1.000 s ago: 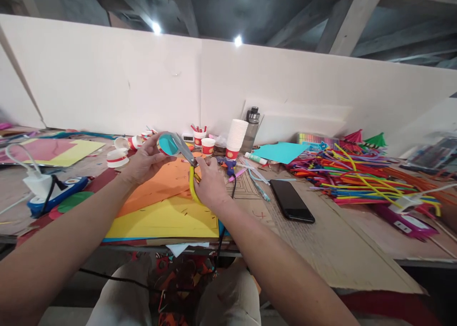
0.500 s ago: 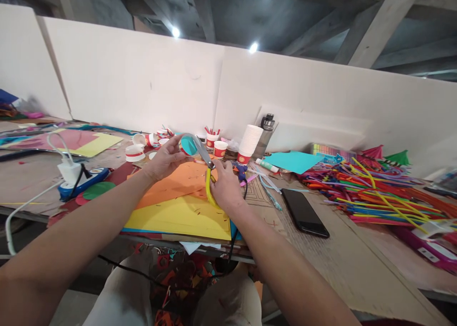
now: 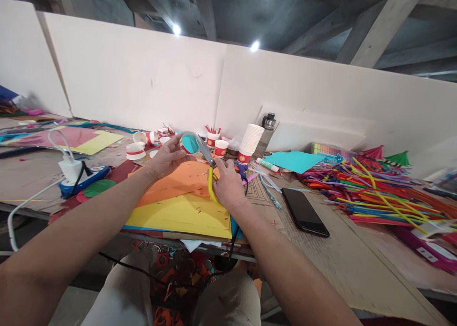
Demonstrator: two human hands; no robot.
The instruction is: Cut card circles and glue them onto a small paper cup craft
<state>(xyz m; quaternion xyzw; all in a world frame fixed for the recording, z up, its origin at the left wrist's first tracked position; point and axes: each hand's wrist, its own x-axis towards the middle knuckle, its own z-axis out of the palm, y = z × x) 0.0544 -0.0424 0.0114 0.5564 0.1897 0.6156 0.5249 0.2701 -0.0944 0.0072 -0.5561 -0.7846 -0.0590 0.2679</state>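
Note:
My left hand is closed around a small paper cup piece with a teal disc facing me and a bit of red at its edge. In my right hand are yellow-handled scissors, fingers wrapped round the handles. Their metal blades point up and left, close against the right edge of the teal disc; whether they touch it I cannot tell. Below both hands lie orange paper and yellow paper sprinkled with small scraps.
A stack of paper cups and a water bottle stand behind. To the right lie a black phone, teal paper and a heap of pipe cleaners. A blue power strip with a white charger sits left. Cut cups lie beyond my left hand.
The scissors have shifted very slightly, with the blades seeming a little closer together. Both hands stay nearly in place, and the view has tilted a little.

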